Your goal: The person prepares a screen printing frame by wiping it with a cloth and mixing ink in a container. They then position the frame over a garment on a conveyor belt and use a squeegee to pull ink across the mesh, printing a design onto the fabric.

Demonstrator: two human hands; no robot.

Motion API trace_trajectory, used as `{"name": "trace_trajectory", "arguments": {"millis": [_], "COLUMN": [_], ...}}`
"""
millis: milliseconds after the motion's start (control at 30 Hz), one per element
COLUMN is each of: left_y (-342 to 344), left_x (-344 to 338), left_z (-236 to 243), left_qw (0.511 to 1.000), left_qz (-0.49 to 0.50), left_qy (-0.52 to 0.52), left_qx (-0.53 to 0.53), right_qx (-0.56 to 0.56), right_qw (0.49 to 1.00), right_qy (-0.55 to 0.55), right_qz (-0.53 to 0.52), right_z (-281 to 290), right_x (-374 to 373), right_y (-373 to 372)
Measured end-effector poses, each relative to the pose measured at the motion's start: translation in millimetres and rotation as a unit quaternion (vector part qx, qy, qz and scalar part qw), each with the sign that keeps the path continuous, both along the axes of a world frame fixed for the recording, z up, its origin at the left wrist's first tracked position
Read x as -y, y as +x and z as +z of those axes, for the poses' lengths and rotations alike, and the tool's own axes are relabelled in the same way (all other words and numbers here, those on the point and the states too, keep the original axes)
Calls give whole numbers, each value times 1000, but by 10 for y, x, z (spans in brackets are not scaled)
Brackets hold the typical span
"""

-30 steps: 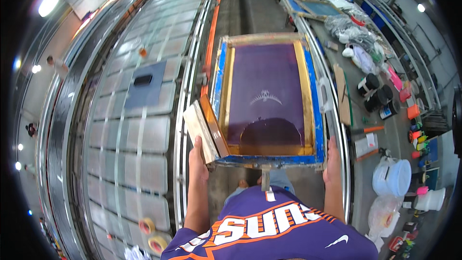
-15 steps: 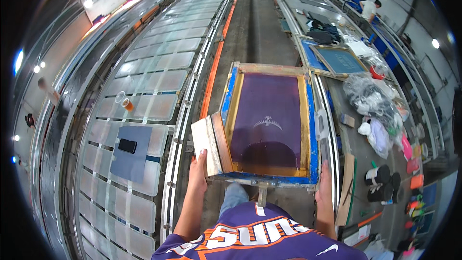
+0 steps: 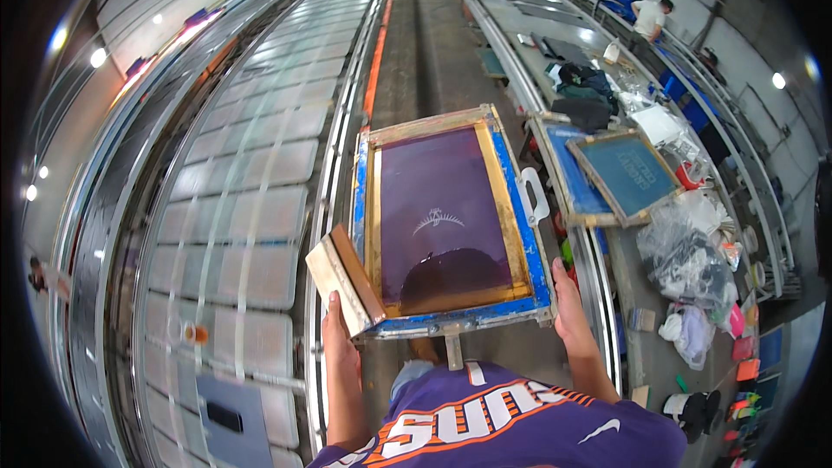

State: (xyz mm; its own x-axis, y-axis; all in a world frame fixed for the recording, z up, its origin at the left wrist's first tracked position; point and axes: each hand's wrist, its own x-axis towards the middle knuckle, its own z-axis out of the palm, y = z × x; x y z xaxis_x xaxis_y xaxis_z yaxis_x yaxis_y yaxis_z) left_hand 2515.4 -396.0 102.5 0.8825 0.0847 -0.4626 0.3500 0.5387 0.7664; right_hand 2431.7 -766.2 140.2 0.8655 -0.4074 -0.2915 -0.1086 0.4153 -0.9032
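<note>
In front of my body I carry a screen printing frame (image 3: 468, 321), its wooden sides edged in blue, with a purple mesh (image 3: 438, 208) bearing a small pale crest-like design. Dark wet ink or a reflection shows along the mesh's near end. A wooden squeegee (image 3: 345, 282) leans slantwise across the near left corner. My left hand (image 3: 340, 342) grips that corner, its thumb up against the squeegee; its other fingers are hidden below. At the near right corner, my right hand (image 3: 568, 302) holds the frame's side, fingers partly hidden beneath.
A long printing table (image 3: 251, 277) with pale panels runs along the left, bearing a phone (image 3: 224, 417) and a cup (image 3: 200, 334). On the right table lie other screens (image 3: 628, 175), plastic bags (image 3: 689, 256) and black jars (image 3: 693, 413). A person (image 3: 648, 19) stands far right.
I have moved forward along the aisle; the phone, cup and right-hand table items now sit nearer. The frame has turned slightly and shifted left in view, still in both hands.
</note>
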Motion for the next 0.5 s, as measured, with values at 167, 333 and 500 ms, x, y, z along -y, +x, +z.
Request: {"name": "trace_trajectory", "arguments": {"millis": [167,333,500], "left_y": [1351,2729,4105], "left_x": [276,813,1487], "left_z": [-69,55,-48], "left_qw": [998,991,988], "left_qz": [-43,-115,-132], "left_qy": [53,59,75], "left_qx": [7,40,35], "right_qx": [-41,-39,-49], "right_qw": [997,993,991], "right_qy": [-44,-51,-59], "right_qz": [-38,-95,-111], "right_z": [-168,-313,-588], "right_x": [239,520,1171], "right_y": [889,1827,3029]}}
